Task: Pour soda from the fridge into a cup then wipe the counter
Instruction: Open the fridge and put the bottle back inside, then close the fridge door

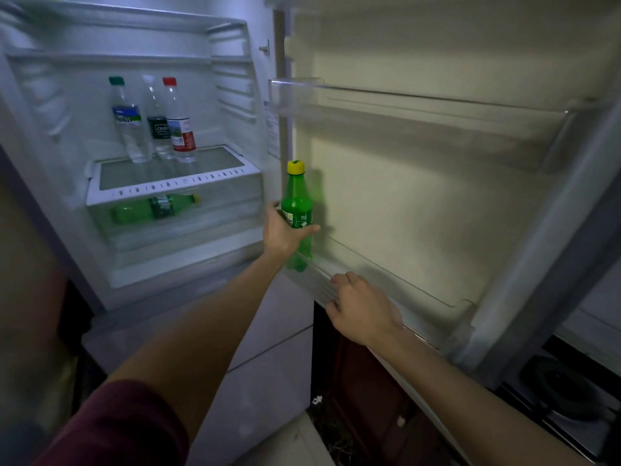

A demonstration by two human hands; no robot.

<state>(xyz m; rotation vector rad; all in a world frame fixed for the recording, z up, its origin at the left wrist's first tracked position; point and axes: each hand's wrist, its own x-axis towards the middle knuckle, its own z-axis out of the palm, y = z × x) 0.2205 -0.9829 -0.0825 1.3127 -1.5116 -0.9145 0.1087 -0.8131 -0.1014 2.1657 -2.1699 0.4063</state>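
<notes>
At the centre of the view, the soda bottle [295, 196], green with a yellow cap, stands upright at the 9 o'clock end of the lower door shelf [420, 287], its base down behind the clear front rail. The left grip [282, 230] is clamped round the bottle's labelled middle, thumb across the front and fingers curled behind it. Toward 5 o'clock from the bottle, the right grip [363, 311] is closed on that same shelf's front edge, fingers bent over the top of the rail and thumb below. It does not touch the bottle.

The fridge door [420, 196] is swung wide and fills the frame from 12 to 4 o'clock, with an upper door shelf [403, 102] of clear plastic at 1 o'clock. The fridge [84, 95] compartment lies open at 10 o'clock. On its glass shelf [208, 163] three clear bottles [158, 129] stand upright close together, capped green, white and red from 9 to 3 o'clock. Beneath that shelf, a second green bottle [158, 208] lies on its side in a clear drawer [218, 216], its yellow cap pointing to 3 o'clock.

At 7 o'clock a dark red sleeve [117, 425] covers the left upper arm. At 4 o'clock, below the door's edge, a black round burner [564, 388] shows.
</notes>
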